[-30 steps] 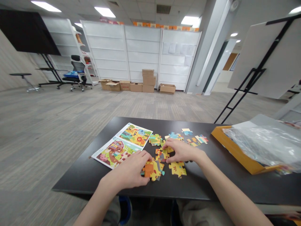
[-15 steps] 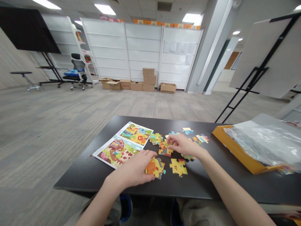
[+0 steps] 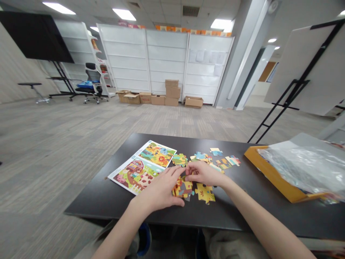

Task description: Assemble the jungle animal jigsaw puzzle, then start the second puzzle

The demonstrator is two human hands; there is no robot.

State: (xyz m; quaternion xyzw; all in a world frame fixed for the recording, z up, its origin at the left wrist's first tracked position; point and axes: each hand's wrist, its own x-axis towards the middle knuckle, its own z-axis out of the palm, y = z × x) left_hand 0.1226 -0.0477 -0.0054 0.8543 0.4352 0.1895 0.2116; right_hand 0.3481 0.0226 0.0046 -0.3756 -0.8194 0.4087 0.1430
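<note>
Step, apparently: joining pieces (image 3: 185, 189). Left hand (image 3: 161, 186): spread beside them. Right hand (image 3: 202, 173): fingertips together; cannot tell whether grasping. Next move likely requires edge alignment between both hands.

Left hand (image 3: 161, 187) and right hand (image 3: 204, 173) sit among puzzle pieces (image 3: 205, 193) — a picture sheet (image 3: 155, 154) alongside.

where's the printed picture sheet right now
In the head view, the picture sheet lies on the left half of the black table, left of the puzzle pieces, partly hidden by the left hand.
</note>
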